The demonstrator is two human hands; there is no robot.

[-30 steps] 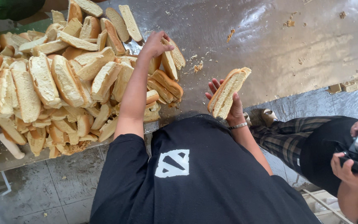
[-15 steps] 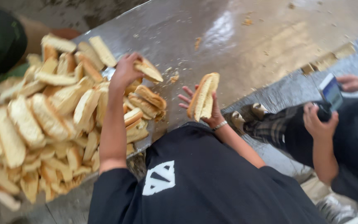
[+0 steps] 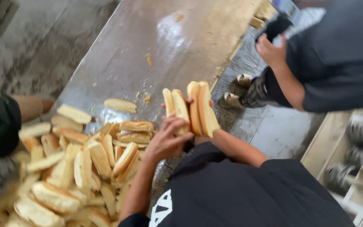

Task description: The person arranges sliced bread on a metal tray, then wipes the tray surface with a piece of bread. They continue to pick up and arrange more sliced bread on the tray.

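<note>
**A:** From the head camera, what do the hands do?

**B:** The left hand (image 3: 164,141) is curled around a split bread roll (image 3: 177,110) and pushes it up against another roll (image 3: 202,108). That second roll stands on end, so the two make a neat stack.

**A:** And the right hand?

**B:** It is mostly hidden behind the rolls. Only some fingertips (image 3: 210,103) peek out, so it seems to prop the stack from the back. I cannot tell how tight it holds.

**A:** How many rolls are held?

**B:** Two, I think, each cut open so you see four slices side by side, just above the edge of the metal table (image 3: 181,38).

**A:** And the rest?

**B:** A big pile of rolls (image 3: 76,164) lies on the table, too many and too blurry to count. One roll (image 3: 120,105) lies alone near the pile.

**A:** Anyone else?

**B:** One other person stands beside the table, their hand (image 3: 272,50) holding a dark phone (image 3: 280,19).
</note>
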